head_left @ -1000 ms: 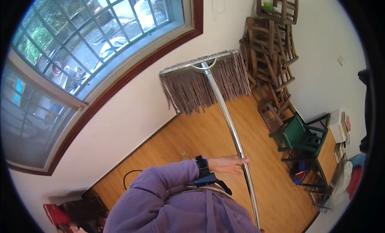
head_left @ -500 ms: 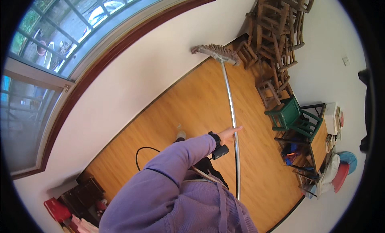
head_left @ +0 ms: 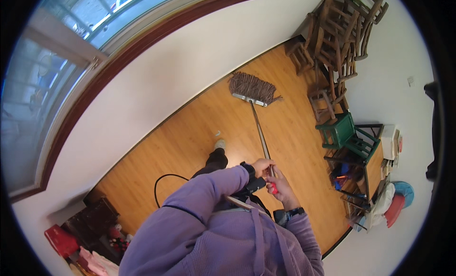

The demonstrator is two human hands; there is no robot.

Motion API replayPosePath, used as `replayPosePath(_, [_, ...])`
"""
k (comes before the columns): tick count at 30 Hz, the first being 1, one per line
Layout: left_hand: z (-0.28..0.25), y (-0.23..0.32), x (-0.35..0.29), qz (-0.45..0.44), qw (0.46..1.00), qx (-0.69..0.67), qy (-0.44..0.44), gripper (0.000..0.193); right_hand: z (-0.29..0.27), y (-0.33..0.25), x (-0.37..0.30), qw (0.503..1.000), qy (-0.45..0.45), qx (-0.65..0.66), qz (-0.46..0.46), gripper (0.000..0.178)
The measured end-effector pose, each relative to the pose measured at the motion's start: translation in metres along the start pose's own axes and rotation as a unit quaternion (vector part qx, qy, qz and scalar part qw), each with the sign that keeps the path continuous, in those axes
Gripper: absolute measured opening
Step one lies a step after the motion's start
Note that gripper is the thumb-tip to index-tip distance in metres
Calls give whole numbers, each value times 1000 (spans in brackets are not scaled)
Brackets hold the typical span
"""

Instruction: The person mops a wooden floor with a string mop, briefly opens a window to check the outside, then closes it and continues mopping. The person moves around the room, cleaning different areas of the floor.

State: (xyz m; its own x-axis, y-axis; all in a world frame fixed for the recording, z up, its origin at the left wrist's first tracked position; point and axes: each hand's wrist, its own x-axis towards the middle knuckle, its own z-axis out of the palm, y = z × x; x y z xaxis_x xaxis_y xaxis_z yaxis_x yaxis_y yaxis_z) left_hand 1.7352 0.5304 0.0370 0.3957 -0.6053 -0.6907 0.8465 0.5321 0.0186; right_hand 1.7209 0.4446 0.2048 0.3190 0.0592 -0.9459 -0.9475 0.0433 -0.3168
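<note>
Wooden floor (head_left: 175,143), mop (head_left: 252,88) lying near the white wall (head_left: 156,71)

Its strands rest on the boards, a little out from the wall, and the metal handle (head_left: 261,139) slants back toward the person. Left hand (head_left: 262,167) has its fingers closed around it; right hand (head_left: 285,189) curls around the nearer end, just beside, where a red piece (head_left: 272,187) shows. Stacked wooden chairs (head_left: 338,43) and a green chair (head_left: 341,130) stand to the right

Place is looking like a household room; wood-look floor (head_left: 190,133) is meeting white walls (head_left: 190,52); wooden chairs (head_left: 338,48) are sitting piled in corner; brown-framed window (head_left: 45,100) is admitting daylight
</note>
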Motion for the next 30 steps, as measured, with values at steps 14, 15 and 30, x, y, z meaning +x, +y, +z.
replayPosePath(14, [-108,-74,-154,-31,999,-33,-8,20,75,142,-46,971,-132,-197,-20,85])
replayPosePath(15, [-116,-82,-168,-56,998,-35,-22,17,75,153,-55,969,-151,-195,-8,83])
replayPosePath(30, [-171,-169,-307,-215,974,37,-55,22,112,227,-151,854,-250,-453,58,91])
